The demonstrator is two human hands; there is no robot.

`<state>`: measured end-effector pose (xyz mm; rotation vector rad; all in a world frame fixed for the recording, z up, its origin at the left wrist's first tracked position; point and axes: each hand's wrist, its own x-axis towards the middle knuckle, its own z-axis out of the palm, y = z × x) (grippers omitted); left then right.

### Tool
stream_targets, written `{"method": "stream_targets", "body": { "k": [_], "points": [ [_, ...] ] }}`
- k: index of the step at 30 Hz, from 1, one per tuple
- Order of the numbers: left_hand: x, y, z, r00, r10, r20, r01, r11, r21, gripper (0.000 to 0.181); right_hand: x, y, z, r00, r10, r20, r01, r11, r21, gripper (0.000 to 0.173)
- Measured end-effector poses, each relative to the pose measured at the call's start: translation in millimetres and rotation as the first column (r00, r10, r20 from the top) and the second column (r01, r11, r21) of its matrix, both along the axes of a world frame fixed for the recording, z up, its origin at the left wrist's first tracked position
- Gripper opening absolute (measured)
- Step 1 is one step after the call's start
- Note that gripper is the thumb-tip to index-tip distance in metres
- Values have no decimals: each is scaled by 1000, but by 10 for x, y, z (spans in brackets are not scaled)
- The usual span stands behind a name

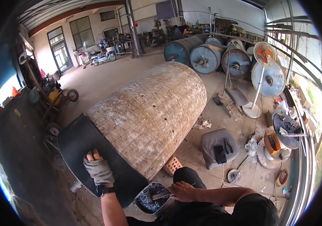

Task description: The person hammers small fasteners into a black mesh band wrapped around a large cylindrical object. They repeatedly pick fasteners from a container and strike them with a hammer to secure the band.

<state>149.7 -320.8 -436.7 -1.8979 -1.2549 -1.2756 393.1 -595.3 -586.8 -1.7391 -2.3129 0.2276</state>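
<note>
A large wooden drum [149,110] with small holes lies on its side before me. Around its near left end lies a black sheet [84,138], perhaps rubber, with a line of small marks along its edge. My left hand [98,169], in a grey fingerless glove, rests on this sheet with its fingers bent; nothing shows in it. My right hand [182,191] is bare and closed around the handle of a hammer [161,195]. The hammer's head is over or in a container [139,204] of small metal pieces, possibly nails, beside the sheet's lower corner.
A perforated brick [173,166] touches the drum's underside. To the right stands a grey padded stool [210,138] with a phone [220,154] and pliers [228,145]. Beyond are a pedestal fan [258,82], a low chair [236,97] and several drums [206,58]. A wheeled cart [55,99] stands left.
</note>
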Motion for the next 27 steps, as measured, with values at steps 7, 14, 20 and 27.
{"method": "stream_targets", "body": {
  "k": [7, 14, 20, 27],
  "points": [
    [165, -163, 154, 987, -78, -139, 82, 996, 20, 38, -15, -299, 239, 964, -83, -251, 73, 996, -47, 36],
    [23, -52, 115, 988, -27, -153, 19, 999, -51, 56, -70, -135, 442, 799, -191, -570, 288, 954, 85, 29],
    [130, -368, 297, 980, -187, -65, 170, 963, -211, 57, 67, 207, 701, 807, -64, -587, 340, 863, 374, 35],
    [536, -804, -105, 887, -443, 130, 460, 872, -166, 56, 35, 502, 752, 710, -55, -702, 340, 900, 274, 28]
  ]
}}
